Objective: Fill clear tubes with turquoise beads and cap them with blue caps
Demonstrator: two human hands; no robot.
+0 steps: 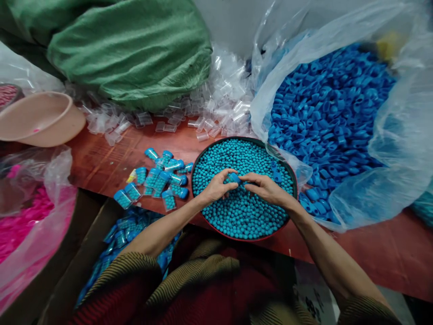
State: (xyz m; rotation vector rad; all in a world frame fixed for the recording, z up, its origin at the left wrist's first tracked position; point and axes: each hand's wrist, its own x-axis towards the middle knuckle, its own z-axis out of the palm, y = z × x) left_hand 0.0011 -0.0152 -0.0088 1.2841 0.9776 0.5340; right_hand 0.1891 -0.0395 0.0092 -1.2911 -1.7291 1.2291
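Over a round tub [248,239] full of small turquoise balls, my left hand [217,187] is closed around a small bead-filled container with a blue cap [234,178]. My right hand [267,188] comes in from the other side, its thumb and fingers pinched at the cap; what lies between those fingertips is partly hidden. Two loose blue caps [276,172] rest on the balls at the tub's right side. Left of the tub lies a group of filled clear containers [159,180] with blue caps.
A clear plastic bag [358,189] spills blue caps [331,108] at the right. Empty clear containers [223,104] are heaped behind, beside a green sack [135,49]. A peach basin [43,119] stands at left, above a bag of pink pieces [27,221]. More filled containers [125,234] lie below the table edge.
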